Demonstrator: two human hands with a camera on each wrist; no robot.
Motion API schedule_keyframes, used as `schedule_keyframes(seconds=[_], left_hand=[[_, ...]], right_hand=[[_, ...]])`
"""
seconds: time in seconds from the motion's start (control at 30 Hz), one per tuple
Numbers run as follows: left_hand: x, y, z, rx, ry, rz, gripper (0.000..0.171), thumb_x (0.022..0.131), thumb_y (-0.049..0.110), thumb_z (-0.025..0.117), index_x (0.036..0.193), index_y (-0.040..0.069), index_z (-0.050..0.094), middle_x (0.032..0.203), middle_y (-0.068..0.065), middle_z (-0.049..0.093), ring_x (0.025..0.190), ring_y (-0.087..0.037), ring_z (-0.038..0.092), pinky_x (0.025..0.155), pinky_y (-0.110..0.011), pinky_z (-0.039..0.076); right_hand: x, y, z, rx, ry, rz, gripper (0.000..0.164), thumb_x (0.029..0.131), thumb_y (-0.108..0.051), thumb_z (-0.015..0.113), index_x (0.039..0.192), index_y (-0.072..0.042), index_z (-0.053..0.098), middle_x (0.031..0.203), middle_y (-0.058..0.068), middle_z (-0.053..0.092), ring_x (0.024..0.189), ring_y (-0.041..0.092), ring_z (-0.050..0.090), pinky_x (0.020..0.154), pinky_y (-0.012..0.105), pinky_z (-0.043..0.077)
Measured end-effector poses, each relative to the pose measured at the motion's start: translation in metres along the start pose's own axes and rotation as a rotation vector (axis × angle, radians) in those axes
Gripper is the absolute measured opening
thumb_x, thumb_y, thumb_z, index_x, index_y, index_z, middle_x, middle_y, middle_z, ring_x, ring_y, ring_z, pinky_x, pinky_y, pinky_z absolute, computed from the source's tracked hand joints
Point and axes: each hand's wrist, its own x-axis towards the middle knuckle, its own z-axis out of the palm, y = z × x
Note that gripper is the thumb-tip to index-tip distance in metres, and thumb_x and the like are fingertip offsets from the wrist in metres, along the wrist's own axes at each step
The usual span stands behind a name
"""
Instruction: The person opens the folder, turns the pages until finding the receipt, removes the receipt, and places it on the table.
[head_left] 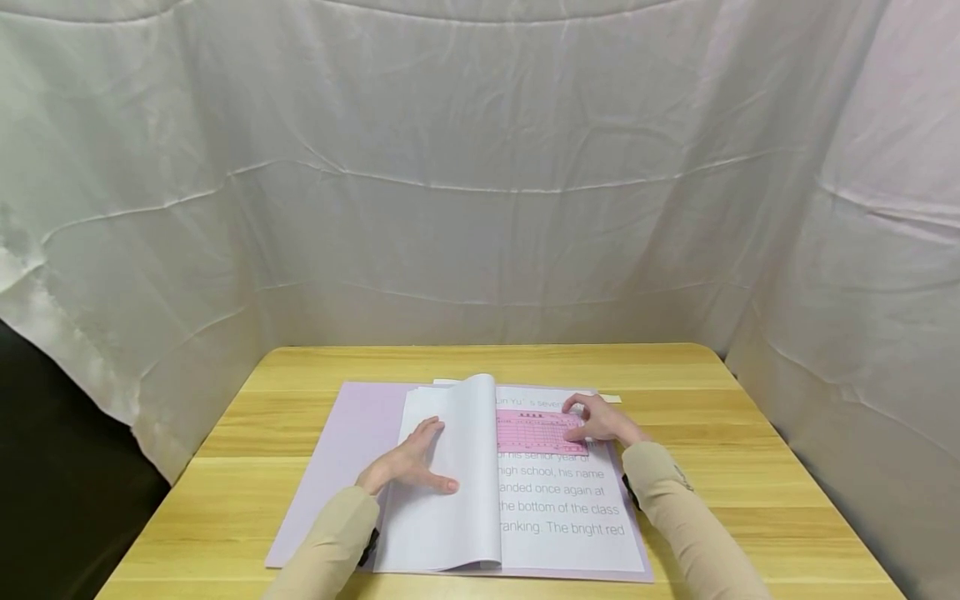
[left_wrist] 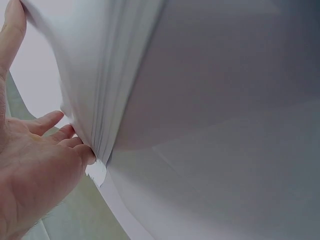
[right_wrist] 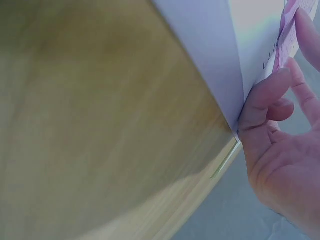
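Two hands, left hand (head_left: 408, 465) and right hand (head_left: 600, 419), on one open book (head_left: 555, 508).

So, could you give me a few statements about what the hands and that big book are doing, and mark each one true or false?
1. The book lies open on a wooden table. True.
2. The left hand rests flat on the turned white pages. True.
3. The right hand holds a pen. False: it holds no pen; its fingers touch the pink slip on the right-hand page.
4. The pink slip lies on the bare table beside the book. False: it lies on the printed right-hand page.
5. The backdrop behind the table is white cloth. True.
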Motion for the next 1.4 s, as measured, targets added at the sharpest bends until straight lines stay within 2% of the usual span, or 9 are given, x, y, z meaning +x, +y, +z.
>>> schedule_keyframes(seconds=[0.17, 0.33, 0.5, 0.67, 0.77, 0.97, 1.17, 1.4], left_hand=[[0.0, -0.001, 0.0, 0.002, 0.001, 0.005, 0.117, 0.075, 0.044, 0.087, 0.156, -0.007, 0.02, 0.164, -0.031, 0.014, 0.15, -0.053, 0.021, 0.118, -0.069, 0.028], [-0.001, 0.0, 0.0, -0.002, 0.001, 0.005, 0.116, 0.075, 0.043, 0.087, 0.156, -0.007, 0.02, 0.164, -0.031, 0.014, 0.15, -0.053, 0.021, 0.119, -0.069, 0.027], [-0.001, 0.0, 0.0, -0.001, 0.004, 0.005, 0.116, 0.074, 0.041, 0.088, 0.156, -0.007, 0.02, 0.164, -0.031, 0.014, 0.15, -0.052, 0.021, 0.12, -0.068, 0.027], [-0.002, 0.002, 0.0, 0.004, 0.006, 0.0, 0.116, 0.074, 0.04, 0.088, 0.156, -0.007, 0.02, 0.164, -0.031, 0.015, 0.151, -0.052, 0.021, 0.12, -0.067, 0.026], [-0.002, 0.003, 0.0, 0.01, 0.006, -0.005, 0.116, 0.074, 0.041, 0.088, 0.156, -0.007, 0.019, 0.164, -0.031, 0.015, 0.151, -0.051, 0.02, 0.12, -0.067, 0.026], [-0.002, 0.004, 0.0, 0.011, 0.01, -0.015, 0.117, 0.074, 0.042, 0.088, 0.156, -0.006, 0.019, 0.164, -0.031, 0.014, 0.152, -0.051, 0.019, 0.121, -0.067, 0.024], [0.0, 0.002, 0.0, 0.015, 0.008, -0.012, 0.118, 0.074, 0.043, 0.088, 0.156, -0.006, 0.019, 0.164, -0.031, 0.014, 0.152, -0.051, 0.018, 0.121, -0.066, 0.024], [0.001, -0.001, 0.002, 0.014, 0.009, -0.008, 0.118, 0.074, 0.043, 0.088, 0.156, -0.006, 0.019, 0.164, -0.032, 0.014, 0.151, -0.051, 0.019, 0.121, -0.067, 0.025]], right_hand=[[-0.001, -0.001, 0.002, -0.012, 0.012, 0.036, 0.04, 0.081, -0.018, 0.084, 0.113, -0.011, 0.06, 0.103, 0.018, 0.05, 0.063, 0.016, 0.047, 0.052, 0.022, 0.043], [-0.003, -0.003, 0.003, -0.004, 0.018, 0.055, 0.037, 0.081, -0.018, 0.083, 0.107, -0.007, 0.059, 0.108, 0.019, 0.048, 0.068, 0.017, 0.047, 0.054, 0.022, 0.043], [-0.005, -0.004, 0.002, -0.017, 0.019, 0.037, 0.037, 0.083, -0.017, 0.082, 0.104, -0.002, 0.056, 0.099, 0.014, 0.045, 0.068, 0.017, 0.046, 0.054, 0.023, 0.043], [-0.006, -0.005, 0.001, 0.005, 0.025, 0.037, 0.037, 0.082, -0.014, 0.083, 0.1, 0.0, 0.054, 0.086, 0.007, 0.045, 0.062, 0.014, 0.046, 0.051, 0.022, 0.041], [-0.007, -0.005, 0.001, 0.057, 0.028, 0.053, 0.036, 0.082, -0.012, 0.082, 0.099, -0.001, 0.052, 0.081, 0.004, 0.044, 0.059, 0.012, 0.044, 0.051, 0.021, 0.04], [-0.009, -0.001, -0.001, 0.23, 0.044, 0.1, 0.042, 0.081, -0.005, 0.079, 0.11, 0.003, 0.05, 0.076, 0.001, 0.047, 0.056, 0.011, 0.044, 0.051, 0.021, 0.041], [-0.014, 0.004, -0.005, 0.359, 0.035, 0.147, 0.053, 0.081, -0.007, 0.079, 0.121, 0.008, 0.049, 0.082, 0.004, 0.059, 0.062, 0.012, 0.053, 0.056, 0.023, 0.048], [-0.021, 0.007, -0.009, 0.488, -0.002, 0.149, 0.049, 0.086, -0.007, 0.074, 0.123, 0.012, 0.048, 0.083, 0.006, 0.068, 0.067, 0.013, 0.062, 0.06, 0.025, 0.055]])
